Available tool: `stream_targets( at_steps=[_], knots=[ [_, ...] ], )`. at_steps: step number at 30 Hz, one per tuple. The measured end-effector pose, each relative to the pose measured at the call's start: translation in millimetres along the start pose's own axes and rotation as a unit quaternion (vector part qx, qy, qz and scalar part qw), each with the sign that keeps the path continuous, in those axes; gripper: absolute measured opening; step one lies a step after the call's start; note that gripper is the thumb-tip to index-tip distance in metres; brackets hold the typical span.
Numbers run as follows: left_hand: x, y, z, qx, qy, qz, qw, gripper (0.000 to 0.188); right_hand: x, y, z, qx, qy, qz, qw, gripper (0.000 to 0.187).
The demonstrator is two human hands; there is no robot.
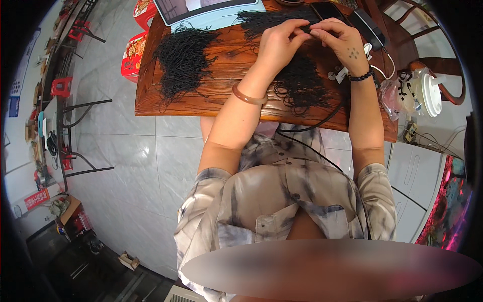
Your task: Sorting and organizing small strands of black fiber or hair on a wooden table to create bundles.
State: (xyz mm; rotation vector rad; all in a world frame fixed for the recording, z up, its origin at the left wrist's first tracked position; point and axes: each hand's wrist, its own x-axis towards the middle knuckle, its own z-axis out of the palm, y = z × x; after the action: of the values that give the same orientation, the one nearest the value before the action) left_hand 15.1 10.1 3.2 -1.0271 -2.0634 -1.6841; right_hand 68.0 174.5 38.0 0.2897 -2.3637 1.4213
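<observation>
My left hand (pixel 282 43) and my right hand (pixel 344 43) meet above the far part of a brown wooden table (pixel 234 65). Thumb and fingers are pinched on both, their tips nearly touching around a thin black cord that barely shows against the dark strands behind. Just below them lies a loose bundle of black cords (pixel 302 85). A larger heap of black cords (pixel 183 60) is spread on the table's left side. More black cords (pixel 256 22) lie behind my left hand, partly hidden by it.
A tablet (pixel 211 20) in a light blue case stands at the back. A phone (pixel 327 11) and a black box-shaped device (pixel 367 29) with a white cable lie back right. A lidded white cup (pixel 430 93) stands at right. Red boxes (pixel 134 55) are left of the table.
</observation>
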Motion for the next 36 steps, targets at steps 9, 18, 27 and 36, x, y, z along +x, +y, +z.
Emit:
stream_targets(
  at_steps=[9, 18, 27, 36],
  knots=[
    [-2.3, -5.9, 2.2, 0.097, -0.024, 0.092, 0.991, 0.031, -1.0, -2.6, 2.7, 0.0, -0.022, 0.012, 1.0, 0.017],
    [-2.1, -6.3, 2.6, 0.101, -0.015, 0.127, 0.987, 0.034, 0.1, 1.5, 2.6, -0.088, -0.038, -0.027, 0.995, 0.017],
    [-1.5, -5.5, 2.5, 0.09, -0.002, 0.135, 0.987, 0.036, 0.2, 2.6, 5.6, -0.091, -0.019, -0.024, 0.995, 0.016],
    [5.1, -5.8, -4.8, 0.052, 0.051, 0.105, 0.992, 0.017, -0.1, -8.2, 12.9, 0.088, 0.019, -0.018, 0.996, 0.011]
  ],
)
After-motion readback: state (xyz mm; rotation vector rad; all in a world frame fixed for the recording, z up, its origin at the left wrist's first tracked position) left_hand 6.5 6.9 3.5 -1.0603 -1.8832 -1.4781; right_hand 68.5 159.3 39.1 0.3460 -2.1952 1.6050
